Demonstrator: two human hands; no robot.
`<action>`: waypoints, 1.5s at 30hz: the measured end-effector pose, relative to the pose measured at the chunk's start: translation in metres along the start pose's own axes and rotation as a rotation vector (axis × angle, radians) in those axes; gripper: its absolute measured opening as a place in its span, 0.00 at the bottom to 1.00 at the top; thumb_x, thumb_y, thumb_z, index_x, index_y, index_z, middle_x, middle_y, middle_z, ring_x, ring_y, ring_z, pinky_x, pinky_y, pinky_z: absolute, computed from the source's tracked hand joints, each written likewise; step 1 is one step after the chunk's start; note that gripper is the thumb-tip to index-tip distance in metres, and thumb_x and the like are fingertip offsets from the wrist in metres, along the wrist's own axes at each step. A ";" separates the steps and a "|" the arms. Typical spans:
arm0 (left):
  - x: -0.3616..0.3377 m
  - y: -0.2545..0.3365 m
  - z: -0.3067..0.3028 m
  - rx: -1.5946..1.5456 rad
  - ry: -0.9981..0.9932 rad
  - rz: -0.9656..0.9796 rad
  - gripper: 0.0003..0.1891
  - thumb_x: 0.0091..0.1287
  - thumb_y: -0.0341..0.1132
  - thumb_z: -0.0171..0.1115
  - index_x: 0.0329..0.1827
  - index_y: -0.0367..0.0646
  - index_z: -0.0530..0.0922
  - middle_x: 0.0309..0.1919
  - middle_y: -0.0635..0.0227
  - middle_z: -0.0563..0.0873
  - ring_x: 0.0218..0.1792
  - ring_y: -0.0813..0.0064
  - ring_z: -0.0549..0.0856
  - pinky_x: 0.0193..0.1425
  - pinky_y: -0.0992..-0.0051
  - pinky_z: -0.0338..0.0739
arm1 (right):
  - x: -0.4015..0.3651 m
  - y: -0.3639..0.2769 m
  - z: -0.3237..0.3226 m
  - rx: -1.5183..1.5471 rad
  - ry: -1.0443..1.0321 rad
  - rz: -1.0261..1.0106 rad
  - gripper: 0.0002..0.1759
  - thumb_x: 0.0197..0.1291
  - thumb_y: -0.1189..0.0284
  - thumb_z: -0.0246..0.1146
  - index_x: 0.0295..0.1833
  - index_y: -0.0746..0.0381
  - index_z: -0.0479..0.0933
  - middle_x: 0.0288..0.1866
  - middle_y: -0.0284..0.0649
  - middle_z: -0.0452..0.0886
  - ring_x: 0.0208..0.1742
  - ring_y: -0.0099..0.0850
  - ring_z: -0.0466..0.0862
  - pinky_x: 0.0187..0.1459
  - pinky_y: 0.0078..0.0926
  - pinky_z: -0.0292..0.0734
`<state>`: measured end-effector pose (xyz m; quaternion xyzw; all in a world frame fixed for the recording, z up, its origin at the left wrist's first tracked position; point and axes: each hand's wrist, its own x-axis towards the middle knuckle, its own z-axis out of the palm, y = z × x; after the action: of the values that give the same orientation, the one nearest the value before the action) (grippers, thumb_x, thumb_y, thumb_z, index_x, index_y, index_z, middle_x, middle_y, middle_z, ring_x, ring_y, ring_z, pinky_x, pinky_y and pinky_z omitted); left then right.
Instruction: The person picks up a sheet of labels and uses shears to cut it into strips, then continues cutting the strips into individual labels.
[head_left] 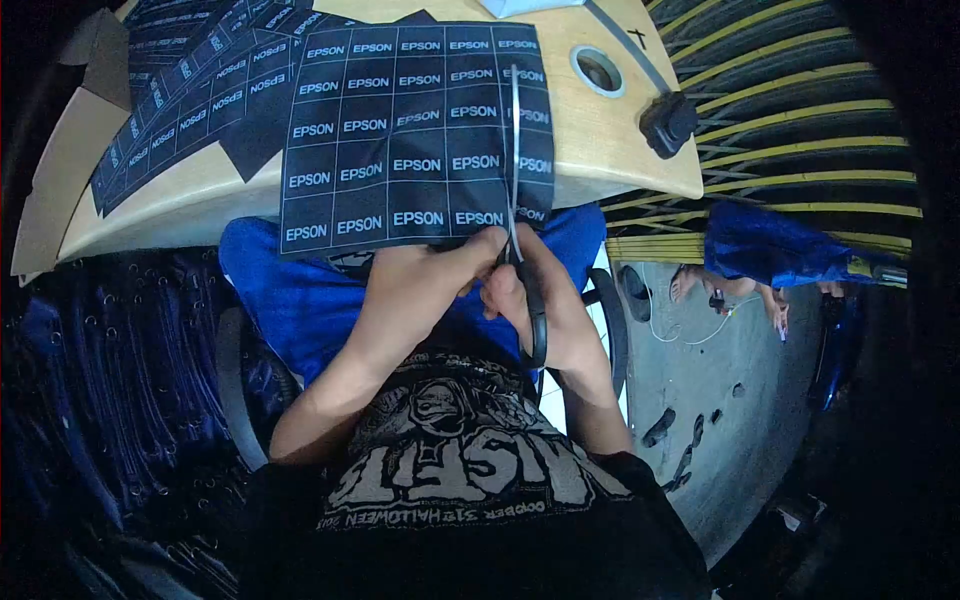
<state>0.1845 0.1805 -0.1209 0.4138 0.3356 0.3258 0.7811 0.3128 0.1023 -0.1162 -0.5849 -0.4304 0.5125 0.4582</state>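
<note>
A black sheet (417,130) printed with rows of EPSON labels in a grid lies partly on the wooden table and hangs over its front edge. My left hand (430,285) pinches the sheet's lower edge near its right corner. Black-handled scissors (515,150) are in my right hand (545,300), with the fingers wrapped round the handles. The long blade points away from me and lies along the line before the rightmost label column. My two hands are close together at the sheet's lower edge.
More printed black sheets (190,90) overlap at the table's left, beside a cardboard piece (75,150). The wooden table (620,140) has a round hole and a black object (668,125) at its right corner. Yellow slats stand behind. Another person's foot (685,283) and hand (777,310) show at right.
</note>
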 end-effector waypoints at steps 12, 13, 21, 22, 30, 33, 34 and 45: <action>0.000 -0.003 -0.001 -0.015 0.053 0.036 0.04 0.63 0.29 0.61 0.35 0.36 0.79 0.24 0.74 0.79 0.24 0.87 0.75 0.25 0.84 0.68 | -0.002 0.001 0.003 0.089 -0.008 0.014 0.23 0.63 0.63 0.62 0.56 0.67 0.67 0.36 0.36 0.77 0.35 0.19 0.75 0.37 0.15 0.70; -0.001 -0.001 -0.003 0.030 0.047 0.011 0.04 0.63 0.29 0.61 0.35 0.36 0.79 0.24 0.74 0.79 0.24 0.87 0.75 0.25 0.84 0.68 | -0.002 -0.001 0.002 0.040 -0.017 0.041 0.23 0.63 0.63 0.62 0.55 0.67 0.68 0.36 0.36 0.76 0.34 0.18 0.75 0.35 0.15 0.69; 0.000 -0.003 -0.004 0.061 0.041 0.004 0.04 0.63 0.28 0.60 0.36 0.36 0.79 0.25 0.73 0.80 0.24 0.86 0.76 0.24 0.84 0.69 | -0.001 -0.003 0.005 0.048 0.019 0.062 0.23 0.62 0.65 0.63 0.55 0.69 0.68 0.36 0.35 0.77 0.33 0.18 0.75 0.34 0.15 0.70; 0.000 -0.002 -0.002 0.013 0.032 0.008 0.04 0.63 0.27 0.60 0.37 0.35 0.78 0.25 0.72 0.80 0.24 0.85 0.77 0.24 0.83 0.70 | -0.001 -0.004 0.003 -0.013 0.012 0.103 0.23 0.62 0.65 0.63 0.55 0.69 0.68 0.37 0.35 0.77 0.35 0.19 0.78 0.36 0.16 0.71; -0.002 -0.002 -0.004 -0.100 -0.040 0.020 0.05 0.64 0.26 0.59 0.40 0.34 0.77 0.26 0.69 0.80 0.24 0.82 0.79 0.24 0.82 0.73 | 0.004 -0.006 0.007 0.069 0.000 0.061 0.26 0.63 0.63 0.62 0.57 0.70 0.66 0.36 0.42 0.80 0.37 0.23 0.81 0.39 0.19 0.75; -0.003 -0.005 -0.007 -0.004 -0.010 0.025 0.04 0.64 0.27 0.58 0.37 0.35 0.78 0.26 0.70 0.79 0.23 0.82 0.78 0.25 0.83 0.72 | 0.006 -0.004 0.006 0.038 0.001 0.011 0.26 0.62 0.63 0.62 0.57 0.70 0.66 0.36 0.42 0.80 0.38 0.24 0.82 0.40 0.19 0.75; -0.004 -0.003 -0.006 -0.013 -0.005 0.007 0.04 0.64 0.27 0.58 0.37 0.35 0.78 0.25 0.71 0.79 0.23 0.84 0.77 0.25 0.84 0.71 | 0.005 -0.004 0.006 0.034 -0.015 0.025 0.25 0.63 0.63 0.62 0.57 0.70 0.66 0.37 0.41 0.80 0.38 0.24 0.82 0.40 0.19 0.75; -0.002 -0.004 -0.020 -0.057 0.050 -0.081 0.05 0.63 0.29 0.57 0.34 0.35 0.79 0.25 0.71 0.78 0.22 0.83 0.72 0.23 0.81 0.62 | -0.015 -0.007 -0.006 0.009 -0.132 0.099 0.29 0.62 0.52 0.59 0.55 0.66 0.68 0.35 0.36 0.75 0.36 0.24 0.75 0.41 0.21 0.70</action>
<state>0.1686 0.1858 -0.1323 0.3692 0.3619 0.3134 0.7965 0.3169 0.0887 -0.1064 -0.5685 -0.4277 0.5739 0.4056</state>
